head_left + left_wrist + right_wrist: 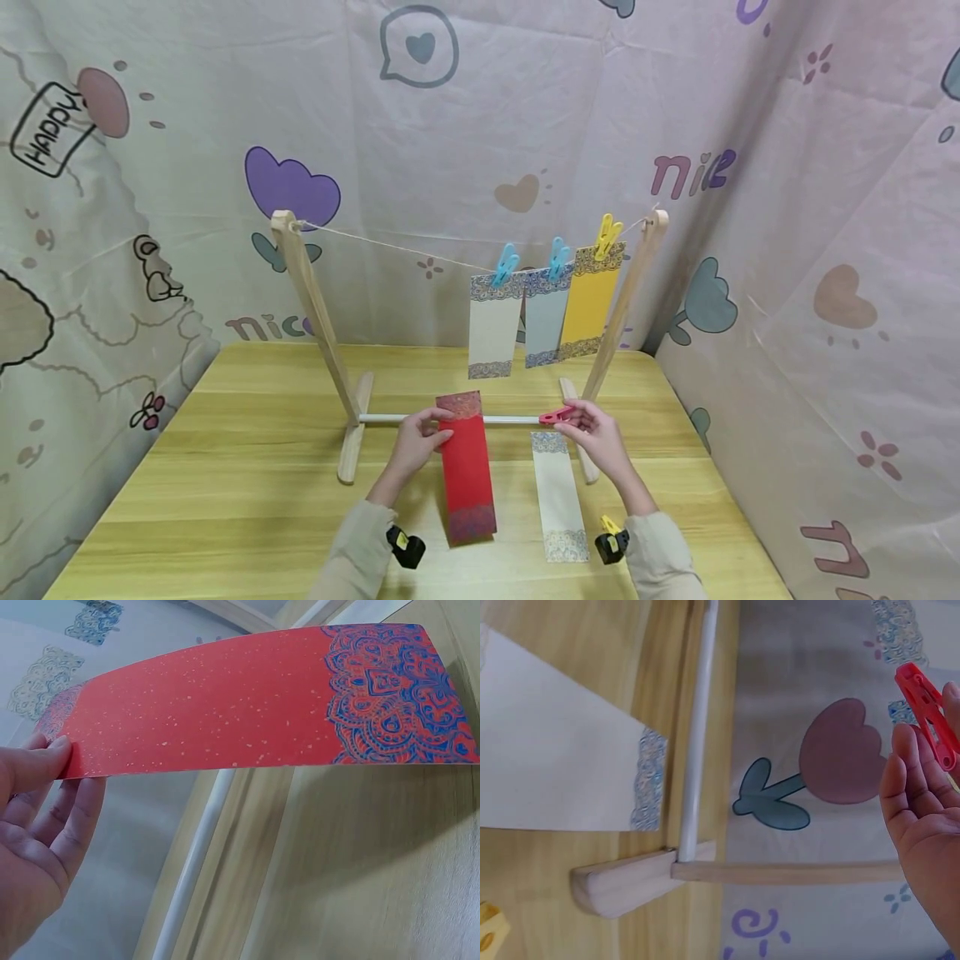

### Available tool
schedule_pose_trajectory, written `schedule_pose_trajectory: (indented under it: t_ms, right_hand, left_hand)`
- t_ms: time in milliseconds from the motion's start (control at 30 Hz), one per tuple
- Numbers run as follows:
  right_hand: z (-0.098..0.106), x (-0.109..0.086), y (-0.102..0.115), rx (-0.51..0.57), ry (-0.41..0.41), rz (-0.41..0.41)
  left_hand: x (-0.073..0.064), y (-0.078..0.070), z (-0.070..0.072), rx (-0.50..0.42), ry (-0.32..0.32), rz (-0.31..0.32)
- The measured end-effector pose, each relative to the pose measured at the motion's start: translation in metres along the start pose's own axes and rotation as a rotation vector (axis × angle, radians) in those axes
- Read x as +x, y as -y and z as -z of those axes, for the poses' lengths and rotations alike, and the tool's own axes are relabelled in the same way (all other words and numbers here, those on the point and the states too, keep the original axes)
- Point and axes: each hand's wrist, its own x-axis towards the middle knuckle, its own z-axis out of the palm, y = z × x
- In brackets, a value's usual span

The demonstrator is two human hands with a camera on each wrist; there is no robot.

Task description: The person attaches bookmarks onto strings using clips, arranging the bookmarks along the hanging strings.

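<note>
My left hand (417,442) pinches a red paper card (467,467) with patterned ends near its upper left edge. In the left wrist view the card (202,705) stretches away from the thumb and fingers, its far end blue-patterned. A red clothespin (555,416) is pinched in my right hand (596,433), pointing left toward the card. The right wrist view shows the red clothespin (928,712) between thumb and fingers. Below that hand, a white patterned card (559,500) lies on the table.
A wooden stand with left post (318,312) and right post (628,304) carries a string (397,246). White (492,329), grey-blue (546,321) and yellow (591,300) cards hang there by clothespins. A white rod (513,420) joins the feet. A yellow clothespin (609,524) lies near the right wrist.
</note>
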Motion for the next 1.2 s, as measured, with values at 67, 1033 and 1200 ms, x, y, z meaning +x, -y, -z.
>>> schedule_pose_trajectory:
  t_ms: [67, 1033, 1200]
  right_hand:
    - [-0.002, 0.003, 0.0, -0.006, 0.005, 0.016]
    - [-0.019, 0.039, 0.064, 0.005, 0.058, 0.039]
    - [-0.022, 0.046, 0.071, 0.006, 0.061, 0.063]
  left_hand:
    - [0.0, 0.0, 0.003, -0.006, -0.007, 0.001]
    - [0.004, -0.032, 0.027, 0.036, -0.036, -0.045]
    - [0.008, -0.035, 0.032, 0.061, -0.044, -0.058]
